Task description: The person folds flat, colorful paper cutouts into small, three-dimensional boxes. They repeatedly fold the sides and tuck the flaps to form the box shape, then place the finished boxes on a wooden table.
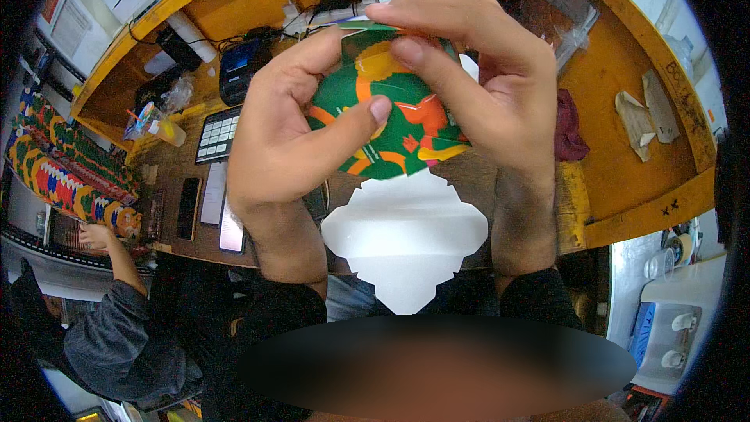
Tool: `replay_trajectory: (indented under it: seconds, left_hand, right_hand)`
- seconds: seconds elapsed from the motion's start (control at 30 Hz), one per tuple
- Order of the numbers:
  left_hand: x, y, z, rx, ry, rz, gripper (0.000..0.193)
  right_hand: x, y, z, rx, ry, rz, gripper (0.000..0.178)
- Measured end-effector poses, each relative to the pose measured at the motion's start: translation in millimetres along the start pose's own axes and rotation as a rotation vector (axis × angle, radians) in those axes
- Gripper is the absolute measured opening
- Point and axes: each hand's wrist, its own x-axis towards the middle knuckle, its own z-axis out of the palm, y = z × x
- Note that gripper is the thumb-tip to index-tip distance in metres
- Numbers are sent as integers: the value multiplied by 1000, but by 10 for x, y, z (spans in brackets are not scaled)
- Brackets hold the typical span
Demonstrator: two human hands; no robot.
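Note:
Up in front of me, both my hands hold a green printed card piece (410,144) with orange and yellow figures, apparently a die-cut box blank. My left hand (273,129) grips its left side, thumb lying across the printed face. At the top, my right hand (504,70) pinches the edge between thumb and fingers. A plain white section (404,227) with notched, rounded flaps hangs below the printed part; it looks joined to it, though the join is hard to make out. The fingers behind the card are partly hidden.
A keypad-like tablet (219,134), a dark phone (187,207) and a lit phone (232,228) lie to the left. Behind them are a drink cup (164,129) and a black device (241,70). Maroon cloth (572,126) lies right. Another person's hand (95,237) is near colourful printed stacks (74,195).

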Motion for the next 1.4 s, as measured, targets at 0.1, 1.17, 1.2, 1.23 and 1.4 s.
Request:
replay_trajectory:
  seconds: [0.1,1.17,1.2,1.23,1.4]
  left_hand:
    - [15,-60,40,82,43,25,46]
    - [146,-77,-68,-130,216,-55,66]
    - [153,-84,-63,-166,198,-71,65]
    - [160,-82,-70,-221,176,-62,64]
    - [160,-99,-75,-381,145,-64,62]
  right_hand:
    - [3,58,30,79,5,-49,36]
    - [24,96,28,78,150,-52,29]
    - [25,63,-16,78,132,-69,29]
    - [23,34,-64,53,101,-89,29]
    - [3,-55,-180,-83,2,-142,30]
